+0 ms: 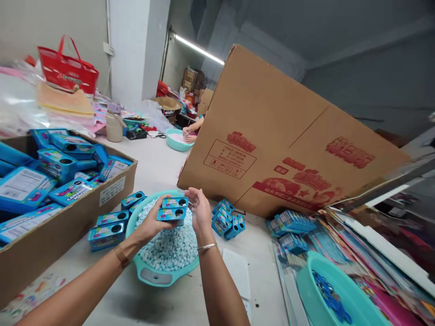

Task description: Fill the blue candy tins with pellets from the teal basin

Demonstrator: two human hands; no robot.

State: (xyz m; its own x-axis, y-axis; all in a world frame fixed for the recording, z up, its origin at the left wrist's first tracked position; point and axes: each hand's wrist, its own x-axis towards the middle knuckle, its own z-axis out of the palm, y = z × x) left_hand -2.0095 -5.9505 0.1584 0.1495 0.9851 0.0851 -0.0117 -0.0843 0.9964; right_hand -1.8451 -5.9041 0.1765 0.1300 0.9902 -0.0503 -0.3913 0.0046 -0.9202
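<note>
My left hand (149, 226) is closed around two small blue candy boxes (170, 214), side by side, each with a dark round hole in its top. They are held above a turquoise basin (183, 272) heaped with pale blue pellets (166, 253). Close to the boxes' right end is my right hand (201, 215), fingers stretched out and nothing visible in it; whether its fingertips touch them I cannot tell. More blue boxes (108, 235) stand left of the basin, and another group (226, 219) lies to its right.
A carton (68, 231) full of blue boxes stands at left. A large cardboard box (272, 136) leans behind. At right are stacked boxes (292, 222), a turquoise tub (353, 285) with blue items and a white flat device (237, 271). Another person's hands (190, 135) work at a far basin.
</note>
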